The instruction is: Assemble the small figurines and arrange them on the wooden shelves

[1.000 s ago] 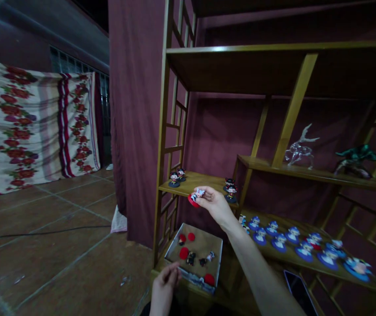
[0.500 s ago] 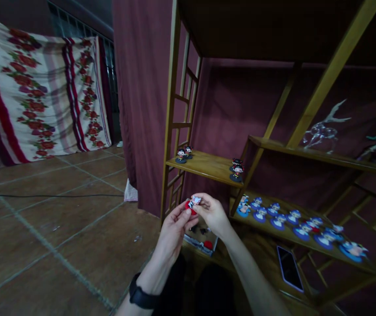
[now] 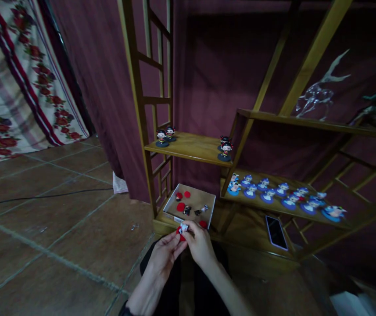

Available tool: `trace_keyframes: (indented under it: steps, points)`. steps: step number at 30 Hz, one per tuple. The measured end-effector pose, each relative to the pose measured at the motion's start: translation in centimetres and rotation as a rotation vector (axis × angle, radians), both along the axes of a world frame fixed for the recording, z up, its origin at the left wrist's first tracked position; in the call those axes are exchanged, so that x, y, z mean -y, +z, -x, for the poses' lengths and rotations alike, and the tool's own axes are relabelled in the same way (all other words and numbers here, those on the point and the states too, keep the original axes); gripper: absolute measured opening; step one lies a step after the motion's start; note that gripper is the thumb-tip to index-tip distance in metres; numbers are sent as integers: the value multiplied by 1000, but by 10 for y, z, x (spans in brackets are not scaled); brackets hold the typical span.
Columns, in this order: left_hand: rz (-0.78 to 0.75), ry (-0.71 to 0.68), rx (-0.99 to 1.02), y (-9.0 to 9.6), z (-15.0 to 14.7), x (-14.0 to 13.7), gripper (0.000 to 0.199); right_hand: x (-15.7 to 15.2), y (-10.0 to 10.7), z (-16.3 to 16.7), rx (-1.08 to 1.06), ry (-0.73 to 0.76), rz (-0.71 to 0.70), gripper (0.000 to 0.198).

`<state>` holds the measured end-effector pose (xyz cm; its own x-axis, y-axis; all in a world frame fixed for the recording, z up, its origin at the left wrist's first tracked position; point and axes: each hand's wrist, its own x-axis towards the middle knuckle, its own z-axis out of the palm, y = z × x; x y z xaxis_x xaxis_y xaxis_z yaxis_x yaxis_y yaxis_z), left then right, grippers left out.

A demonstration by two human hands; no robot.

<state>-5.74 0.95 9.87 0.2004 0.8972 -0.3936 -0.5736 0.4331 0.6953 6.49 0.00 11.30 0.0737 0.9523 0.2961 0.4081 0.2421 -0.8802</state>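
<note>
Between both hands is a small figurine, whitish on top, on a round red base. My left hand is closed on the red base from the left. From the right, my right hand pinches the pale upper part. Just beyond the hands a shallow white-rimmed box rests on the lowest board. In it lie several red discs, a dark figurine and a black-and-white figurine. My fingers hide part of the figurine's body.
Dark-haired figurines stand at both ends of the upper shelf. Several blue-based figurines fill the lower right shelf. A phone lies below them. Higher up stands a clear deer ornament. A cable crosses the tiled floor.
The view has tilted down and turned right, bringing the box's contents into sight. Both hands have come lower, clear of most of the box, still holding the figurine and its red base.
</note>
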Motion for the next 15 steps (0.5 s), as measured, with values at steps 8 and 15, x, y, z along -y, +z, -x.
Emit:
trace_keyframes:
  steps: [8,15]
  points:
    - [105,-5,-25,-12,1,9,14,9,-19,-3,-22,35,47,31]
    - [152,-47,-12,-15,-3,12,12,15,-26,-8,-80,26,70,31]
